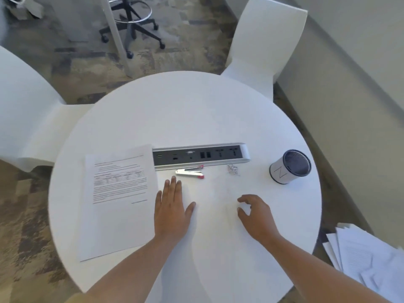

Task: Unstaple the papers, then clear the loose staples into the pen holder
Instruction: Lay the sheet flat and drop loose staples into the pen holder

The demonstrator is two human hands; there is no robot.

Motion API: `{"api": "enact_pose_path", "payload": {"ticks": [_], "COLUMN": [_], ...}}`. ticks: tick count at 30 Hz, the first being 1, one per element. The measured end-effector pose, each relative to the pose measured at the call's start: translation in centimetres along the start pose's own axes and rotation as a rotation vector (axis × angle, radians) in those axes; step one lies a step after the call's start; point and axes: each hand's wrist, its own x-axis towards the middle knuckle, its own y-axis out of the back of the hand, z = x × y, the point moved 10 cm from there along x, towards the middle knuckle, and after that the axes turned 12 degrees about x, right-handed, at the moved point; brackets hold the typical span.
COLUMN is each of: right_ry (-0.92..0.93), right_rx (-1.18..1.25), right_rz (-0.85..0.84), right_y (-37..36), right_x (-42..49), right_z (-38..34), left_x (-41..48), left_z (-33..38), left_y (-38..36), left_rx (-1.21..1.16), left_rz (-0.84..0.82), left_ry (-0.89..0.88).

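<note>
A printed stack of papers (119,202) lies on the left of the round white table (185,110). My left hand (171,211) lies flat on the tabletop just right of the papers, fingers straight. A silver and red staple remover (189,171) rests just beyond its fingertips. A small pile of loose staples (232,169) sits to the right of the remover. The white pen holder (289,166) with a dark mesh inside stands at the right. My right hand (254,214) hovers low over the bare tabletop with fingers loosely curled, holding nothing I can see.
A grey power and socket strip (200,155) runs across the table's middle behind the remover. White chairs (265,42) stand at the far right and left (24,110). More loose papers (367,254) lie off the table at the lower right.
</note>
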Motion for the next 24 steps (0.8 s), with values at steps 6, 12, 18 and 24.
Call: {"api": "enact_pose_path", "payload": {"ticks": [6, 12, 18, 24], "right_ry": [0.035, 0.108, 0.268, 0.403], "right_rx": [-0.027, -0.135, -0.315, -0.452], "right_rz": [0.042, -0.014, -0.083, -0.115], "right_y": [2.5, 1.5, -1.1, -2.7], "right_x": [5.6, 11.1, 12.6, 12.2], "right_z": [0.5, -1.7, -4.3, -5.2], "left_x": [0.7, 0.8, 0.8, 0.9], "left_z": [0.4, 0.5, 0.4, 0.4], "left_y": [-2.8, -2.9, -3.6, -3.7], "left_rx": [0.060, 0.078, 0.099, 0.091], "left_rz": [0.022, 0.045, 0.032, 0.023], "left_ry": [0.067, 0.092, 0.106, 0.119]}}
